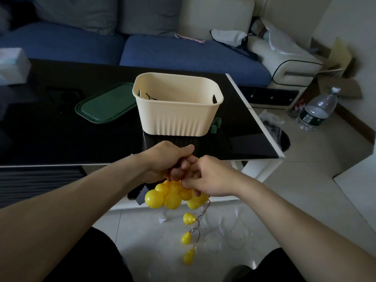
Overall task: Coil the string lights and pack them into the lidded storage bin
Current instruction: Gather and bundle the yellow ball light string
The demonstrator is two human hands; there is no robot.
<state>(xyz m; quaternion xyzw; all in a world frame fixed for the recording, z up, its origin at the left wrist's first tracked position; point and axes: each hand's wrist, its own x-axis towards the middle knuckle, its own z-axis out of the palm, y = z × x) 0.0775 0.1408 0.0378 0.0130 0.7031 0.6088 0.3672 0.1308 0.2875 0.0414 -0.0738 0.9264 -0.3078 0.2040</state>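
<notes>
Coiling well, loops of the string lights [173, 195] are being pinched by the left hand [164, 163] while the right hand [207, 176] is feeding wire, short of the bin [177, 115].

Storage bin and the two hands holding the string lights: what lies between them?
Head view: only a bare stretch of the glossy black table separates the cream bin from the left hand and right hand gripping the string lights.

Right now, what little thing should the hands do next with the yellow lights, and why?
Probably loop up the next hanging bulb. The left hand and right hand already hold a bunch of string lights, but three bulbs dangle on the wire toward the floor. The cream bin sits open, its green lid beside it.
</notes>
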